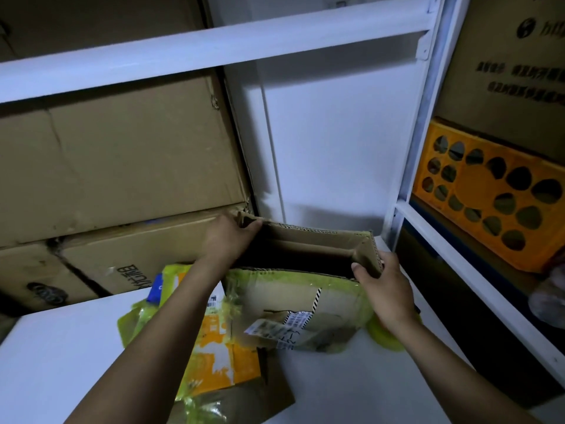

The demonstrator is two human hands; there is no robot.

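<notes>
— Where's my box?
— Your cardboard box [305, 295] sits on the white shelf [351, 377], open side toward you, with yellow-green tape across its near wall.
— And my hands?
— Your left hand [227, 238] curls over the box's left end. Your right hand [386, 289] pinches the right end flap, thumb inside.
— Around it?
— A flattened carton [220, 347] lies under its left corner. Brown cartons [122, 154] are stacked behind on the left, and an orange crate [489, 194] stands in the bay to the right.
</notes>
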